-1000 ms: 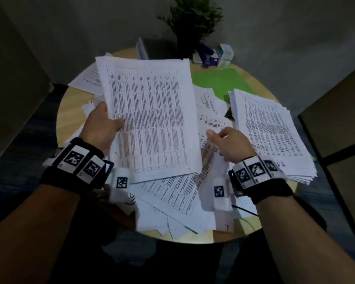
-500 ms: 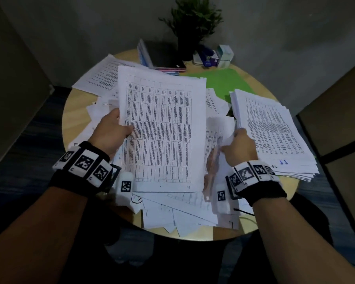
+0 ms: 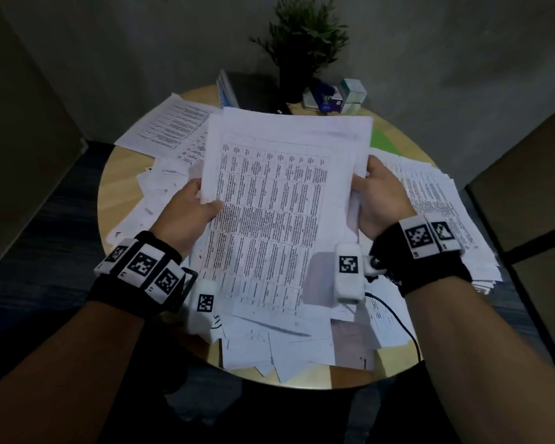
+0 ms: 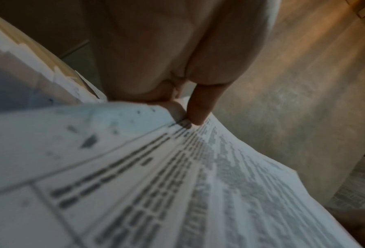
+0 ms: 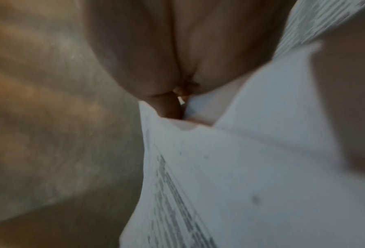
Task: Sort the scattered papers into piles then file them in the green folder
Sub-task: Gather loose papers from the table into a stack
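I hold a bundle of printed table sheets (image 3: 279,200) up over the middle of the round table. My left hand (image 3: 196,206) pinches its left edge, thumb on top; the left wrist view shows the thumb (image 4: 198,107) pressed on the paper (image 4: 177,184). My right hand (image 3: 375,197) grips the right edge, and the right wrist view shows fingers (image 5: 170,107) against the sheets (image 5: 240,167). Only a small corner of the green folder (image 3: 382,141) shows behind the bundle. A thick sorted pile (image 3: 446,213) lies at the right. Scattered papers (image 3: 282,341) cover the front.
Loose sheets (image 3: 170,126) lie at the table's back left. A potted plant (image 3: 305,46), a dark notebook (image 3: 247,91) and small boxes (image 3: 337,96) stand at the back edge. Bare wooden tabletop (image 3: 122,174) shows at the left. A cable (image 3: 398,318) runs from my right wrist.
My right hand left the loose papers on the table and took the right edge of the bundle. The bundle shifted right and now hides most of the green folder.
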